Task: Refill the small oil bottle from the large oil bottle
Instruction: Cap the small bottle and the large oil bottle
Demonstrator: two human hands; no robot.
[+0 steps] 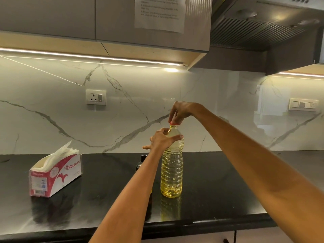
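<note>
The large oil bottle point(171, 165) is stood upright on the black countertop point(219, 186), near its front edge, and is filled with yellow oil almost to the neck. Its red cap point(173, 122) is pinched from above by the right hand point(179, 111), whose fingertips are bent down and closed round the cap. The shoulder of the bottle, just below the neck, is gripped by the left hand point(162, 140): the thumb is laid across the near side and the fingers are curled round the far side, while the little finger is held out to the left, clear of the plastic. The small oil bottle point(141, 163), dark with a black top, is seen just left of the large one and is mostly hidden behind the left forearm; neither hand is touching it. A red and white tissue box point(56, 176) is set well apart to the left on the same countertop.
</note>
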